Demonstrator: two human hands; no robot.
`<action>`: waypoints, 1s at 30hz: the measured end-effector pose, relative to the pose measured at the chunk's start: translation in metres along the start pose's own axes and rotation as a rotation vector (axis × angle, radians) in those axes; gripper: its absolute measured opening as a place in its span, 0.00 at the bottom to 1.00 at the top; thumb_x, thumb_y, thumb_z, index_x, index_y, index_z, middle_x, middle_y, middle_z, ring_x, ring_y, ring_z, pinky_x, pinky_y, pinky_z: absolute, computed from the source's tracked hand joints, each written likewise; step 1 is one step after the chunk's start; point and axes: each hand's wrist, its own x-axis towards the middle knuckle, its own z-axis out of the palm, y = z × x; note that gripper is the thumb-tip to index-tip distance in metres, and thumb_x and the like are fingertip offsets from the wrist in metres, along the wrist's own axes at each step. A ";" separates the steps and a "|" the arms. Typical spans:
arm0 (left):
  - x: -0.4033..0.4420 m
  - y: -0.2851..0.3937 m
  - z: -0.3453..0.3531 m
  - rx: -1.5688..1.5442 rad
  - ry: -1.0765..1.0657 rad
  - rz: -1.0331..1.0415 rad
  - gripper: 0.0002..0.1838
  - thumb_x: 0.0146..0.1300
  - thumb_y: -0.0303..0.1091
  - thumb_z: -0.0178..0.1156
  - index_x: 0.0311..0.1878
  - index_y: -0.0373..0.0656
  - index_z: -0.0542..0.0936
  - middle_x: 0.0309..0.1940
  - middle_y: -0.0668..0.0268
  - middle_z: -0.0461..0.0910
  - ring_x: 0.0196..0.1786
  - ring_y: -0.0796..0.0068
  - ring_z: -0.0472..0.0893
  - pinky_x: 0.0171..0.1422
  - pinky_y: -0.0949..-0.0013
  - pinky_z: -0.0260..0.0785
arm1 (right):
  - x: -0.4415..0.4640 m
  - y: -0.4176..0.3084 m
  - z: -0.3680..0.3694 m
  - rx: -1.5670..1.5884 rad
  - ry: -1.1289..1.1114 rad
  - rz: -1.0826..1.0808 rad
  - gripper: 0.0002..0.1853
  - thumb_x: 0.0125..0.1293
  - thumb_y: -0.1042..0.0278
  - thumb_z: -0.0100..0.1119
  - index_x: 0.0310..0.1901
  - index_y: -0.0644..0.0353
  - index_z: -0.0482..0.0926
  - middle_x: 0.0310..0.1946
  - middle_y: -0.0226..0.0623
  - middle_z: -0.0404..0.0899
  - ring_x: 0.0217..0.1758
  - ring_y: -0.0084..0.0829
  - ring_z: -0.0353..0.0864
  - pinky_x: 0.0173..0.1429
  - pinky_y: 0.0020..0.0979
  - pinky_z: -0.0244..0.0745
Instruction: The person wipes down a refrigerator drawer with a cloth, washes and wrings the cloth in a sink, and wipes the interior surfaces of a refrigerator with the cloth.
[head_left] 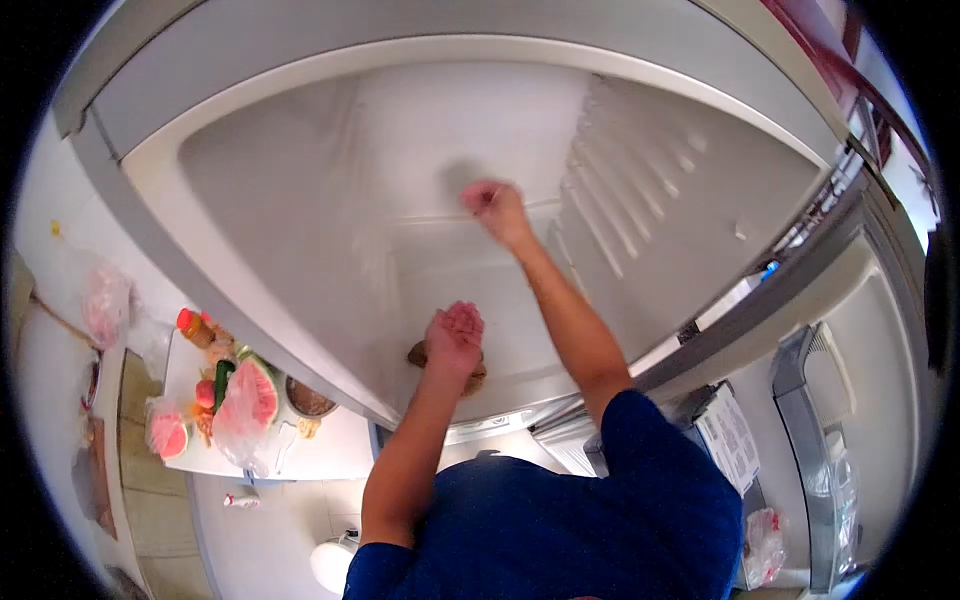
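I am in front of an opened fridge, its white inner compartment (480, 110) around both hands. My left hand (457, 338) is cupped palm up, low in the compartment near the front, with fingers lightly curled and nothing visible in it. A brown object (476, 379) rests on the compartment floor (525, 365) beneath that hand, mostly covered by it, and I cannot tell its kind. Farther in and higher, my right hand (495, 208) is closed near the back wall, its fingers curled together and slightly blurred. What they hold, if anything, is hidden.
Ribbed side walls (625, 190) flank the compartment. To the right, the open fridge door (890, 330) carries a door shelf (806, 430) and bottles. On the left, a white table (335, 452) holds cut watermelon (262, 385), a cucumber (222, 383), a red-capped jar (192, 325) and a bowl (308, 398).
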 end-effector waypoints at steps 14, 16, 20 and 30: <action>0.039 -0.009 -0.004 0.159 -0.050 -0.024 0.28 0.79 0.57 0.30 0.45 0.47 0.74 0.43 0.63 0.80 0.51 0.66 0.80 0.60 0.60 0.75 | -0.170 -0.042 0.019 -0.142 -0.334 0.144 0.07 0.56 0.76 0.59 0.33 0.68 0.86 0.51 0.53 0.80 0.54 0.49 0.77 0.59 0.43 0.75; 0.035 -0.012 -0.008 0.173 -0.044 -0.022 0.29 0.79 0.59 0.30 0.44 0.47 0.74 0.44 0.63 0.81 0.53 0.65 0.80 0.63 0.60 0.74 | -0.172 -0.046 0.016 -0.083 -0.355 0.250 0.08 0.58 0.77 0.60 0.38 0.67 0.86 0.53 0.51 0.78 0.55 0.44 0.78 0.57 0.39 0.76; 0.031 -0.010 -0.019 0.199 -0.086 -0.058 0.31 0.77 0.63 0.30 0.44 0.47 0.75 0.35 0.66 0.78 0.36 0.71 0.74 0.40 0.67 0.69 | -0.175 -0.054 0.007 0.195 -0.432 0.519 0.08 0.61 0.77 0.63 0.41 0.67 0.86 0.48 0.46 0.83 0.45 0.30 0.82 0.48 0.31 0.80; 0.011 -0.005 -0.058 0.177 0.075 -0.222 0.28 0.75 0.64 0.40 0.25 0.54 0.66 0.15 0.77 0.60 0.15 0.80 0.57 0.16 0.75 0.48 | -0.164 0.057 -0.028 0.001 -0.050 0.826 0.11 0.61 0.70 0.66 0.43 0.67 0.84 0.32 0.36 0.85 0.32 0.24 0.83 0.36 0.27 0.79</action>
